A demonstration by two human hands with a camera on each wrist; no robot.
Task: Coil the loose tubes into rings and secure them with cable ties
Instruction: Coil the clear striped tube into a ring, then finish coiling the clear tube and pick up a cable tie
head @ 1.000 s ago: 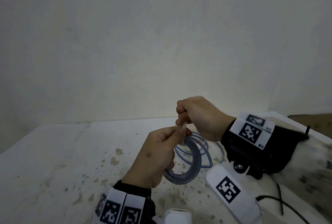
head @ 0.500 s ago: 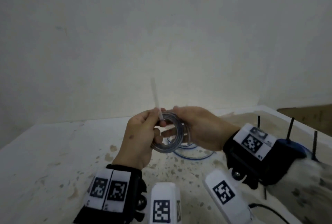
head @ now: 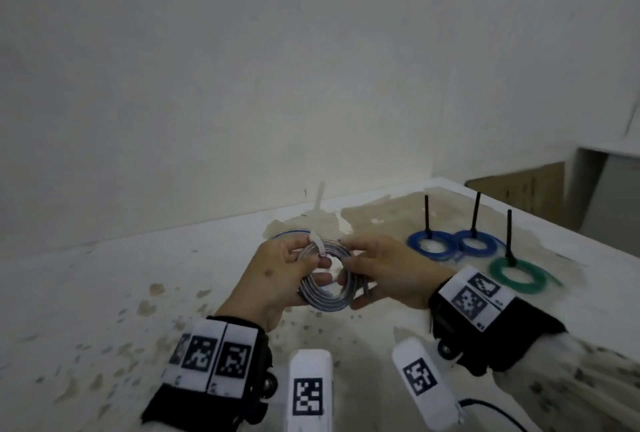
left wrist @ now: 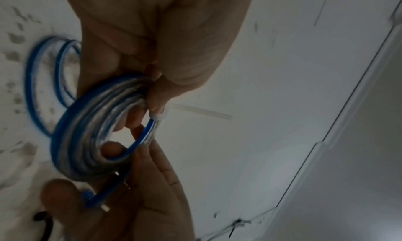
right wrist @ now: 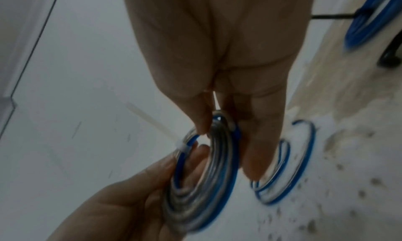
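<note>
I hold a coil of clear, blue-striped tube [head: 325,296] upright over the table, between both hands. My left hand [head: 317,260] pinches its left side, right beside a white cable tie [head: 319,247] looped round the strands. The tie's tail points up and away. My right hand [head: 348,281] curls round the coil's right side, where the tube ends lie. In the left wrist view the coil [left wrist: 87,124] and the tie head [left wrist: 158,115] show between the fingers. The right wrist view shows the coil [right wrist: 206,184] and tie [right wrist: 182,146].
More loose blue-striped tube [head: 291,232] lies on the stained white table [head: 104,293] behind my hands. At the right lie two blue rings [head: 429,244] and a green ring [head: 516,274], each bound with an upright black tie. A wall stands close behind.
The right hand has let go of the tie tail and now grips the coil's right side. The tie now sits looped round the strands with its tail up. The view has swung right, showing the bound rings.
</note>
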